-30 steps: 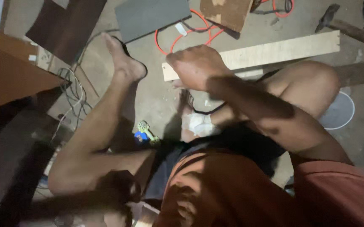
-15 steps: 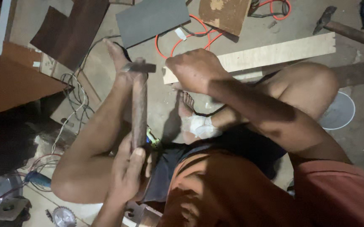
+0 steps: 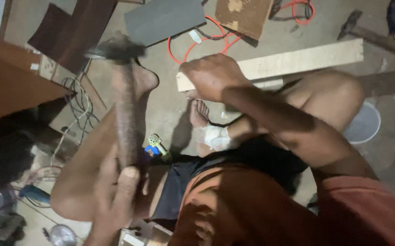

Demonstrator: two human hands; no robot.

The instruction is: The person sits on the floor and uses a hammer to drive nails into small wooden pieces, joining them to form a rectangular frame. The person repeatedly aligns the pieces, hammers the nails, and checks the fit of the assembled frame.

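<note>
Hammer (image 3: 123,105) gripped in left hand (image 3: 115,191); right hand (image 3: 213,75) clasps plank (image 3: 297,61) end.

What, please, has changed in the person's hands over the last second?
The left hand has brought up a wooden-handled hammer, absent a second ago, and raised it higher, head blurred. The right hand stays fisted at the end of the pale plank.

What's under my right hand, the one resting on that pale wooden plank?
The right hand covers the near end of the pale plank, which lies on the concrete floor. Whatever sits beneath the palm or between its fingers is hidden.
</note>
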